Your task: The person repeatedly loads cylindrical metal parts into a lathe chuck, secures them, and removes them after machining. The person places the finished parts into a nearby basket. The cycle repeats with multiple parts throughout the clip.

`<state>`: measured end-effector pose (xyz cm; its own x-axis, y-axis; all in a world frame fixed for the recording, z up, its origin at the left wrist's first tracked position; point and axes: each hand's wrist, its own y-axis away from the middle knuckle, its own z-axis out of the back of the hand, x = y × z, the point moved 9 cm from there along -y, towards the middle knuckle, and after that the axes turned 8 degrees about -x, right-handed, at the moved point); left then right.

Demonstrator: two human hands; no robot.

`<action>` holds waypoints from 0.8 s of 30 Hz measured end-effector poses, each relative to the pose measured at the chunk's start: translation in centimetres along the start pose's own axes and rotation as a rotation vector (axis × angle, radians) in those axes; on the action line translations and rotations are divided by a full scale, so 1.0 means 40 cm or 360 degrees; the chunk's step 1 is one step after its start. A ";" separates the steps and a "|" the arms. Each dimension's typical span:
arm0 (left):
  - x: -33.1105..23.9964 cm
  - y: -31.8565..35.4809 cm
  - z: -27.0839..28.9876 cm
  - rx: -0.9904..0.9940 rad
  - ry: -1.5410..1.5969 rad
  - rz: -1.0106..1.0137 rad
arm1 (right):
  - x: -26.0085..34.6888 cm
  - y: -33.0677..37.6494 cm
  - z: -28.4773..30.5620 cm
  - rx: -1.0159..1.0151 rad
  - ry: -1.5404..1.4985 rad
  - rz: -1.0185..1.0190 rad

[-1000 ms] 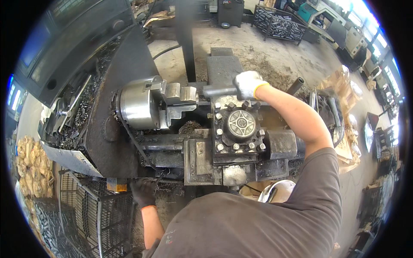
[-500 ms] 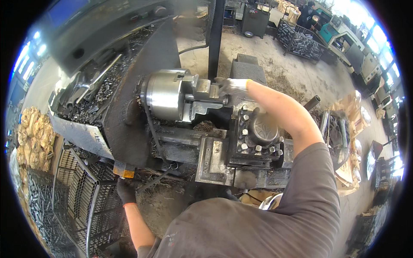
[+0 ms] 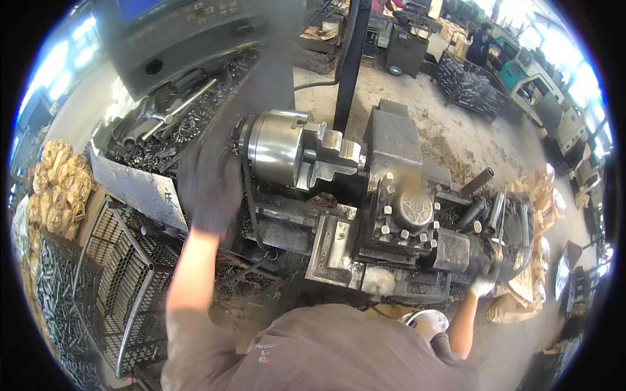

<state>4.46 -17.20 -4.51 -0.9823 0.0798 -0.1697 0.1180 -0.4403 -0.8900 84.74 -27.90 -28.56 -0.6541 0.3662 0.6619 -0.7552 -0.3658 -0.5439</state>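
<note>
- Head view, left of centre: the left hand (image 3: 207,189), in a dark glove and blurred, is reaching up beside the shiny lathe chuck (image 3: 277,146); whether it is gripping anything I cannot tell.
- Head view, lower right: the right hand (image 3: 484,284), in a pale glove, is resting at the lathe carriage (image 3: 450,251); its grip is hidden.
- Centre: the bolted tool post (image 3: 409,212) is sitting just right of the chuck.
- Lower left: a wire basket (image 3: 114,274) is standing beside the machine.
</note>
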 end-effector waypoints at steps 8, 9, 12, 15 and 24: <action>0.010 -0.468 -0.448 0.0880 -0.0803 0.0279 | -0.608 0.497 0.013 0.1192 0.0856 -0.0355; 0.022 -0.451 -0.463 0.1037 -0.0790 0.0411 | -0.621 0.531 0.028 0.1293 0.0923 -0.0360; -0.066 -0.359 -0.375 0.0487 -0.0491 0.0208 | -0.625 0.565 0.038 0.1534 0.1049 -0.0317; -0.175 -0.017 -0.279 0.0640 -0.0155 -0.0083 | -0.599 0.538 -0.027 0.1700 0.1120 -0.0173; 0.179 1.478 0.464 0.1408 -0.0247 0.2193 | -0.132 0.627 -0.535 0.2108 0.0990 0.1003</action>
<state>1.69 -59.27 -50.49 -0.2246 -0.8418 -0.4908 0.8009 -0.4464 0.3991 68.31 -20.71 -56.72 -0.9991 0.0307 0.0294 -0.0166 -0.9184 0.3953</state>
